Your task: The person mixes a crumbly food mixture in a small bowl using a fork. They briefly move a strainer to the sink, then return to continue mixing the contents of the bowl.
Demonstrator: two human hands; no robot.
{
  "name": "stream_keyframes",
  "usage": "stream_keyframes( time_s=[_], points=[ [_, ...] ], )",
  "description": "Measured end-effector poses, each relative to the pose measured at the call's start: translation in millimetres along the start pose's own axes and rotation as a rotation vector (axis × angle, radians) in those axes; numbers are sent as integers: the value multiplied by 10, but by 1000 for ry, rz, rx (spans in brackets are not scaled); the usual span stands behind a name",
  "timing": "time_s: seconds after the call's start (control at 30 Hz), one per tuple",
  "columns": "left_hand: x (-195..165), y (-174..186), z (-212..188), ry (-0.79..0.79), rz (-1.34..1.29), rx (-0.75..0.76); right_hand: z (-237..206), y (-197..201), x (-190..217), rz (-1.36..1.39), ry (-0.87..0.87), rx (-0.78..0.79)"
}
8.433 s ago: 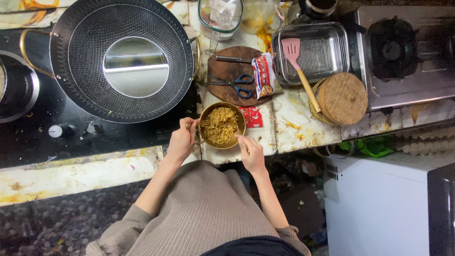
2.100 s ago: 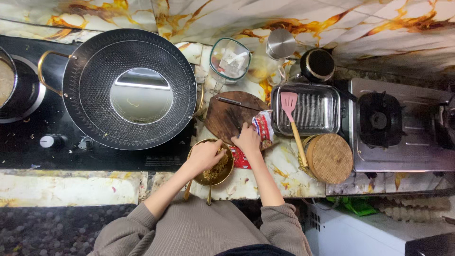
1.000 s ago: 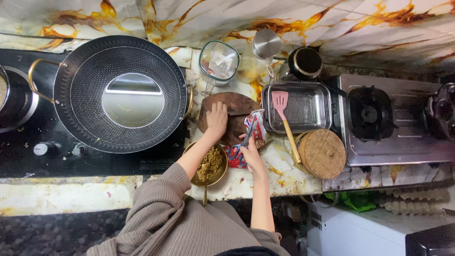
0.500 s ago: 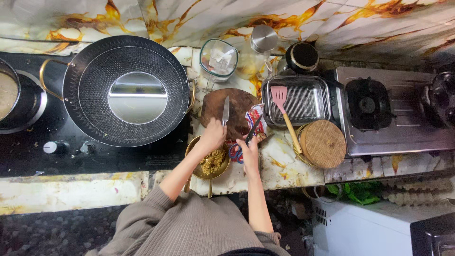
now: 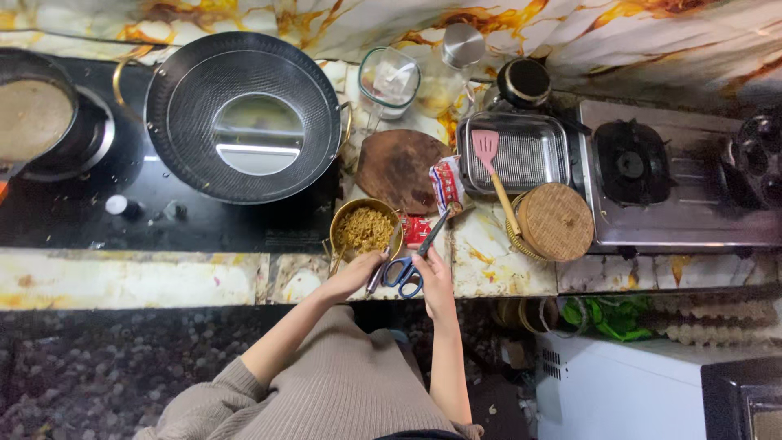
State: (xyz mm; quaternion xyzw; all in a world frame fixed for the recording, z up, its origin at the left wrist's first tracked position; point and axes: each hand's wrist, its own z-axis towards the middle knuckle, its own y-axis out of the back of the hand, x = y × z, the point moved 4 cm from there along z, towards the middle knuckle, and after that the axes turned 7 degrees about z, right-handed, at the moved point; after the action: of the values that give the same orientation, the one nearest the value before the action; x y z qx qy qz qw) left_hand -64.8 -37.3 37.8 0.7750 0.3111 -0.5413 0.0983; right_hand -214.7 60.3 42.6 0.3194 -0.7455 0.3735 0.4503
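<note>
Fingers of the right hand (image 5: 432, 273) are closed on the blue-handled scissors (image 5: 415, 261); the left hand (image 5: 358, 273) grips a knife (image 5: 384, 259).

Both tools are at the front edge of the counter (image 5: 122, 277), just beside the brass bowl (image 5: 364, 230) of yellow crumbly food. Scissor blades point up toward the red and white packet (image 5: 446, 186), which is beside the round wooden board (image 5: 397, 169). Well to the left, 1 big dark wok (image 5: 243, 114) sits on the stove.

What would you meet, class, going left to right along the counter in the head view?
Dark pot of brownish liquid → large black wok → brass bowl of crumbly yellow food → pink spatula → round woven mat → black gas burner.
</note>
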Motion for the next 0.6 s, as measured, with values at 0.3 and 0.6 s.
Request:
stream_keyframes(
  time_s=[0.3, 0.6],
  points=[
    [273, -187, -449, 18, -178, -53, -294, -141, -119, -108, -50, 182],
    [431, -361, -948, 8, -299, -229, -565, -348, -349, -158, -161, 285]
  ],
)
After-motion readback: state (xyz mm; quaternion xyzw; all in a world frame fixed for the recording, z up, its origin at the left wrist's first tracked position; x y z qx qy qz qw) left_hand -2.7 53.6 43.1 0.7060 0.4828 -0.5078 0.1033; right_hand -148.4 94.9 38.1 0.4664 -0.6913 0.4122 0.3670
